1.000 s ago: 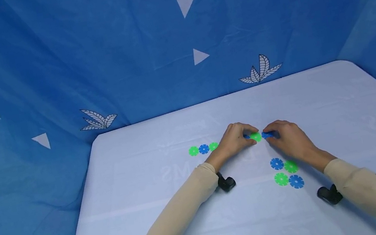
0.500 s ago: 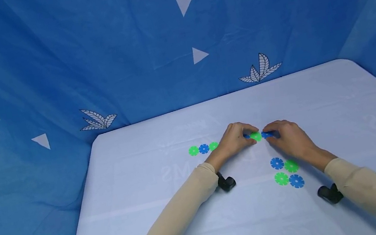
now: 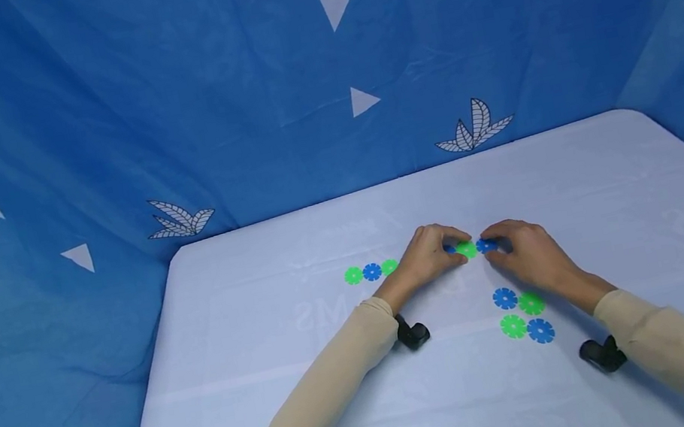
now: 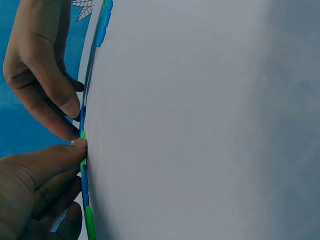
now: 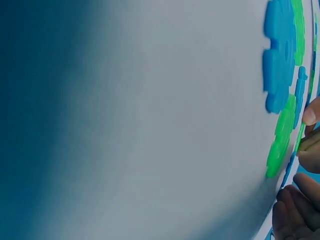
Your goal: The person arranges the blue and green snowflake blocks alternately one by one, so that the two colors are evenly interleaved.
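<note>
A patterned blue backdrop (image 3: 265,89) hangs beyond the grip, and a white table (image 3: 267,410) spreads beneath it. Over the tabletop, the right hand (image 3: 531,256) pinches a notched blue disc (image 3: 486,245), while the left hand (image 3: 425,256), just to its left, pinches a green disc (image 3: 466,250); their edges seem to meet, though the wrist views are too nearly edge-on to be sure. Left of the grip, a green-blue-green run of discs (image 3: 372,271) reaches the left wrist, and nearer the camera than the right hand lie two blue discs (image 3: 504,298) and two green discs (image 3: 531,303).
</note>
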A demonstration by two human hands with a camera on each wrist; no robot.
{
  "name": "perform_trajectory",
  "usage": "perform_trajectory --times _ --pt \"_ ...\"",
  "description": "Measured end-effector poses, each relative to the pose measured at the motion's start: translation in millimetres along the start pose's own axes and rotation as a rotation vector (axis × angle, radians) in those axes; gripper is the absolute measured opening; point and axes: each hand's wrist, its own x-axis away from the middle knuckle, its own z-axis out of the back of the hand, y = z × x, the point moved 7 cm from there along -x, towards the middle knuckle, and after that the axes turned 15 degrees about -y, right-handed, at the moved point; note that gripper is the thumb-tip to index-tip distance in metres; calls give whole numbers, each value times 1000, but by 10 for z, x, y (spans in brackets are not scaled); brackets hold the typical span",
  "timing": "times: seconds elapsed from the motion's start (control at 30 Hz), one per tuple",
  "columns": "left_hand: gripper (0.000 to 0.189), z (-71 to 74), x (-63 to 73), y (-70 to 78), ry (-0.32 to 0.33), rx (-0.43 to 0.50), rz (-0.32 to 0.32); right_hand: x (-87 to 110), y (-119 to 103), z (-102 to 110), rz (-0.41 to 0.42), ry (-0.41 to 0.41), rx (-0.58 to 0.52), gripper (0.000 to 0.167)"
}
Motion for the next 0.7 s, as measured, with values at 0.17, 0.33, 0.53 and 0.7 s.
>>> perform_trajectory --times 0.17,0.33,0.53,0.7 --pt "31 2 -4 12 4 -16 -9 27 19 17 -12 17 -16 37" --pt "31 -4 -9 6 0 -14 -7 88 16 50 7 37 -25 36" --pt "31 -2 3 7 -2 -6 -1 227 -39 109 59 86 -26 31" --pt "32 -1 17 9 -5 6 3 372 -72 74 66 67 -37 31"
